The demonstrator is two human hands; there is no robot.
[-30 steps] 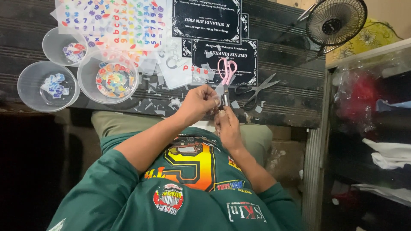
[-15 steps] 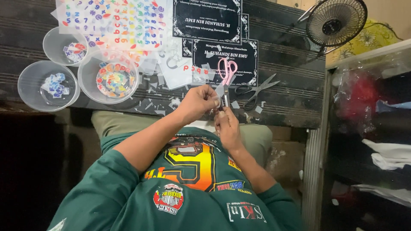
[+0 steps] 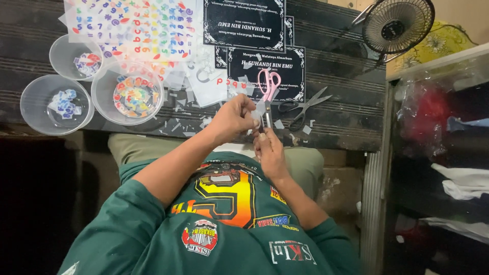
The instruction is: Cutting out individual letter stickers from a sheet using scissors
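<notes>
Both hands meet at the near edge of a dark slatted table (image 3: 346, 102), above my lap. My left hand (image 3: 232, 119) pinches a small clear sticker scrap (image 3: 256, 110) between its fingertips. Just below it, my right hand (image 3: 270, 150) is closed on a thin dark tool (image 3: 266, 122) whose tip points up at the scrap; I cannot tell what kind of tool it is. Pink-handled scissors (image 3: 268, 81) lie on the table right behind the hands, blades toward me. Black-handled scissors (image 3: 300, 107) lie to their right.
Three clear plastic bowls (image 3: 28, 109) (image 3: 102, 84) (image 3: 58, 51) of coloured sticker pieces stand at the left. A sheet of letter stickers (image 3: 132, 25) and two black printed plaques (image 3: 244, 23) lie behind. A small fan (image 3: 397, 25) and a cluttered shelf (image 3: 438, 127) are at the right. Clear offcuts litter the table.
</notes>
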